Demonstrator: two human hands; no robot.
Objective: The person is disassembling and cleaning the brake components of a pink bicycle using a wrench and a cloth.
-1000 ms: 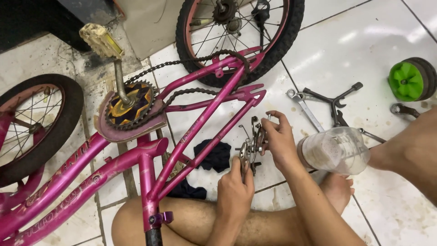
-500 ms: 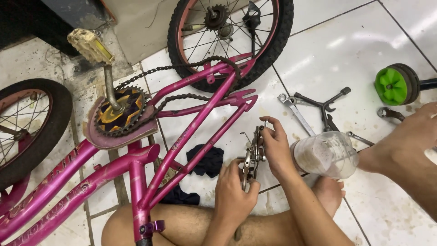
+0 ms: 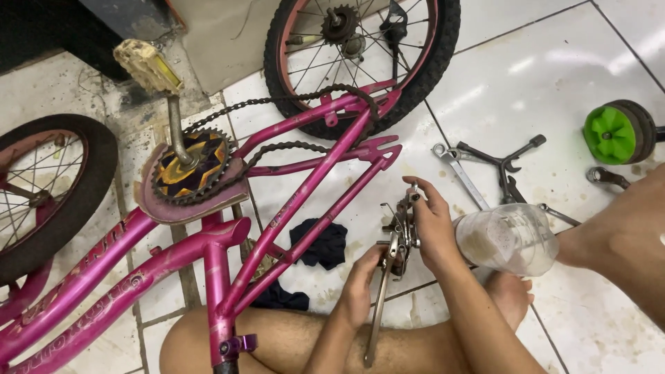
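Note:
A pink child's bicycle frame (image 3: pixel 291 201) lies on the tiled floor, its chain (image 3: pixel 277 149) draped from the chainring (image 3: pixel 190 173) toward the rear dropouts. The rear wheel (image 3: pixel 360 62) lies apart at the top. Both hands work on a metal brake caliper (image 3: pixel 398 235) just right of the frame. My left hand (image 3: pixel 360 280) grips its lower part from below, with a long metal arm (image 3: pixel 377 318) hanging down. My right hand (image 3: pixel 433 225) pinches the caliper's top with fingertips.
A clear plastic bottle (image 3: pixel 509 239) lies beside my right wrist. Wrenches and a three-way spanner (image 3: pixel 495 166) rest on the tiles, a green-hubbed training wheel (image 3: pixel 616 131) at far right. A dark rag (image 3: pixel 318 242) lies under the frame. My bare legs (image 3: pixel 277 343) cross below.
The view has shifted slightly, so everything sits a little higher and further left. Both hands stay on the brake caliper, with my right fingers now up at its top end.

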